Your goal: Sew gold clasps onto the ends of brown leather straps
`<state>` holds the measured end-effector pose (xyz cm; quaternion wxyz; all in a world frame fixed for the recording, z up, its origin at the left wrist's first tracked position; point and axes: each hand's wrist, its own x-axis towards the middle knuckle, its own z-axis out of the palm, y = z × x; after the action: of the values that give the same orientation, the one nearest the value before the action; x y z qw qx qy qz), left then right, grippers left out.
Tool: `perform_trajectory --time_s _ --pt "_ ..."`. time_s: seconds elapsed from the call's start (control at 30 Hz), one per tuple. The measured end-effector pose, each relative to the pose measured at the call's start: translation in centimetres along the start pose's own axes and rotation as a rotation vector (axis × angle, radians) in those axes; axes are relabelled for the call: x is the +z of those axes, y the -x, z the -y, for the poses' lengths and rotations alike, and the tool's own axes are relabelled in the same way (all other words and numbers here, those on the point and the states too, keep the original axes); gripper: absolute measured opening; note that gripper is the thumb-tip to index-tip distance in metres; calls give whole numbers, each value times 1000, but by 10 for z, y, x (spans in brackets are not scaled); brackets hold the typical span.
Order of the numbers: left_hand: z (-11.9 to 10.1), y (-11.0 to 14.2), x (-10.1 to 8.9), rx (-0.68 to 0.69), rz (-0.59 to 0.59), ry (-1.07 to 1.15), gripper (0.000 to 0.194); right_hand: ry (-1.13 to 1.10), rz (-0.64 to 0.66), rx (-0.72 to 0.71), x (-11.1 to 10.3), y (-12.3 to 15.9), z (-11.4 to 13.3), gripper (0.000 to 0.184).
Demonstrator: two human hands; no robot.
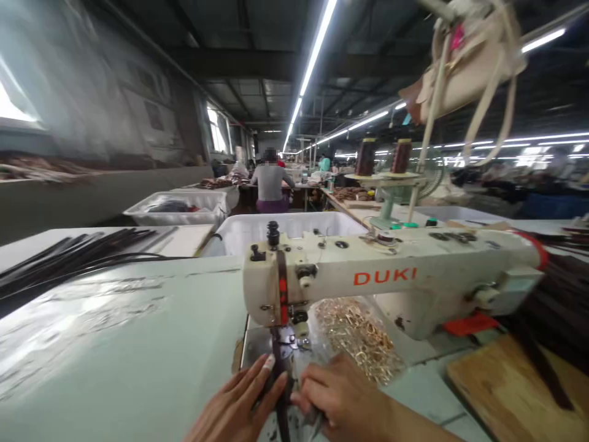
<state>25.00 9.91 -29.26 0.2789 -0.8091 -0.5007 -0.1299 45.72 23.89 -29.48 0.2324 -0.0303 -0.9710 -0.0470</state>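
A dark brown strap [282, 423] runs lengthwise under the presser foot and needle area of a cream sewing machine [331, 273] marked DUKI. My left hand [246, 399] lies over the strap with its fingers stretched forward, one fingertip wrapped in white tape. To the right of the strap, my right hand [343, 393] is closed on a slim grey metal tool [316, 423]; its exact kind is hidden by the fingers. Behind the right hand, a clear bag of gold-coloured metal rings or buckles [359, 334] rests against the machine bed.
Dark straps [92, 252] lie on the table at left. A wooden board [519, 387] sits at right with dark strips. White bins [294, 224] stand beyond the machine. Thread cones [365, 158] and a hanging beige bag [469, 73] are above. A person [271, 184] sits farther off.
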Motion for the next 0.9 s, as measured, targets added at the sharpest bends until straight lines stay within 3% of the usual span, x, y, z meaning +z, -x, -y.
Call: perform_trajectory --time_s 0.1,0.23,0.37,0.53,0.77,0.9 --pt "-6 -5 -4 -13 -2 -28 56 -56 -121 -8 0 8 -2 41" --pt "-4 -10 7 9 -51 -33 50 -42 -158 -16 -2 8 -1 43" --pt "-1 -6 8 31 -34 -42 47 -54 -145 -17 1 6 -1 41" --pt "-10 -7 -7 -32 37 52 53 -111 -89 24 -5 8 1 38" --pt "-18 -13 -25 -121 70 208 83 -160 -39 56 -7 10 2 30" --pt "-19 -12 -26 -141 65 213 85 -164 -30 56 -5 12 1 28"
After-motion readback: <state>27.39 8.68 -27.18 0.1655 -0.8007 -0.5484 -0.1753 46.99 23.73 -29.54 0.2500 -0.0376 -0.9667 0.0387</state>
